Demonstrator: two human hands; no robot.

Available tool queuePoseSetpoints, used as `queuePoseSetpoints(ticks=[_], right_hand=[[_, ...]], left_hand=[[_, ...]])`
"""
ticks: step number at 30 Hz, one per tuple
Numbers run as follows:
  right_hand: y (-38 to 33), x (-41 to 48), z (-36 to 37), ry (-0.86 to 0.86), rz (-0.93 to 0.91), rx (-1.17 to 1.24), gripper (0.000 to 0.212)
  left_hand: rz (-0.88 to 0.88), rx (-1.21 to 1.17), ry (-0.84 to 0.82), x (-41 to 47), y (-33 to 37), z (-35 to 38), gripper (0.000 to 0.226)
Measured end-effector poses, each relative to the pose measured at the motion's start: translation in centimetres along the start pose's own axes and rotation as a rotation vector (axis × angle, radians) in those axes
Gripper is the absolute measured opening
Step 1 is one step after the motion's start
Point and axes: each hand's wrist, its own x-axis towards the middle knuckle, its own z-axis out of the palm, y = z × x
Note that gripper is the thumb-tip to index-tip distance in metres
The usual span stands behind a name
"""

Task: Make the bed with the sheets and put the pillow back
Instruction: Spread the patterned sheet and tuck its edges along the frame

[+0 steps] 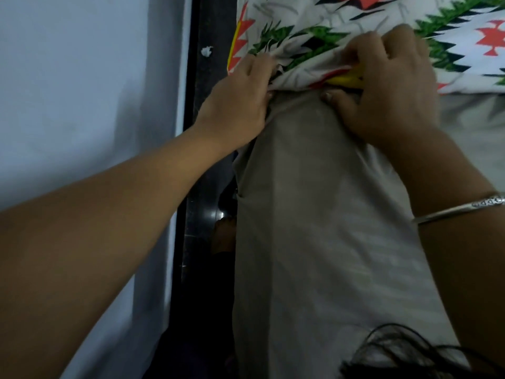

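A patterned sheet [322, 28], white with green, black, red and yellow zigzags, lies across the top of the view. Its bunched lower edge meets a plain grey mattress [322, 228] that fills the middle. My left hand [240, 97] presses at the mattress's left side, fingers on the sheet's edge. My right hand [388, 86] is shut on a fold of the sheet's edge, where yellow trim shows between fingers. A silver bangle [459, 209] sits on my right wrist. No pillow is in view.
A pale blue wall [82, 91] runs down the left. Between wall and mattress lies a narrow dark gap with glossy black floor [207, 203]. A small white scrap [207, 51] lies in that gap. Dark hair strands [404, 354] hang at the bottom right.
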Motion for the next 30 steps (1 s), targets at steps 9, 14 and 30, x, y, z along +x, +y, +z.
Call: queuePoseSetpoints(ticks=[9,14,30], right_hand=[[0.4,-0.3,-0.3,0.257,-0.013,-0.041,0.037],[-0.5,-1.1,-0.8,0.07,-0.183,0.043,0.043],[-0.8,-2.3,0.3,0.056,-0.196,-0.151,0.027]], left_hand=[[0.03,-0.005,0.319,-0.5,1.3,-1.7,0.016],[0.097,-0.014,0.246,-1.5,1.7,-1.6,0.005],[-0.035,0.348,-0.191,-1.4,1.2,0.5,0.027]])
